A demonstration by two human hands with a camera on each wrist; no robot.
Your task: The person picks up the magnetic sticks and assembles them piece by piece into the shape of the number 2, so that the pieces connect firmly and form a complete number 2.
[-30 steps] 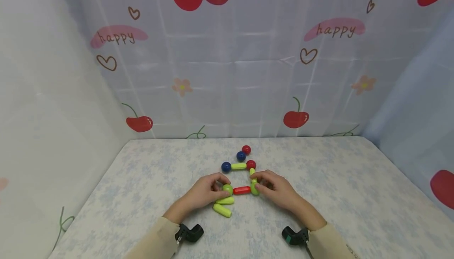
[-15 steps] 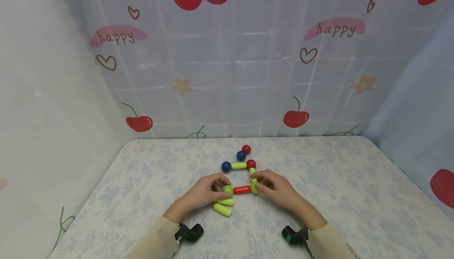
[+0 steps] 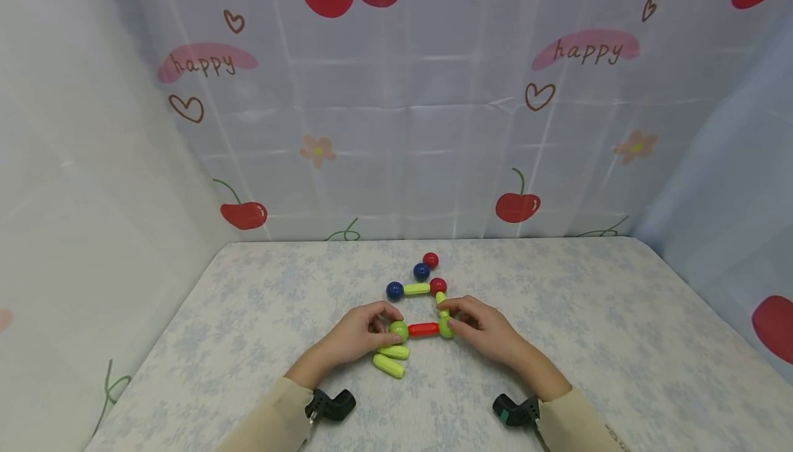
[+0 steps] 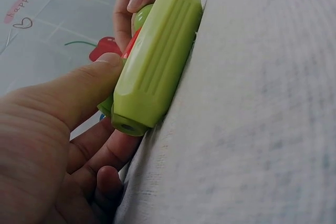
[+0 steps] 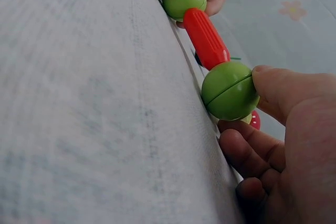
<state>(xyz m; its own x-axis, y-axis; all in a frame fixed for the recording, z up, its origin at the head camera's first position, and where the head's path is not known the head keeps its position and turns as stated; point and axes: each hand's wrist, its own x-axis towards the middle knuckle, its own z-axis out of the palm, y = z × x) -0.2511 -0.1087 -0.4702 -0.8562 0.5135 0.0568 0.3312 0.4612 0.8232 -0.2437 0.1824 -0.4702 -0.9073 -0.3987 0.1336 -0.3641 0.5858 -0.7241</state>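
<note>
Keeping the red rod straight between both balls seems wise: the left hand pinches the left green ball, the right hand grips the right green ball.

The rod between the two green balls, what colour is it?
Red; the rod shows best in the right wrist view.

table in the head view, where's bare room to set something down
Bare tabletop runs from the left hand to the left curtain, and from the right hand to the right curtain. Crowded: between the hands, around the red rod, back to the farthest red ball.
</note>
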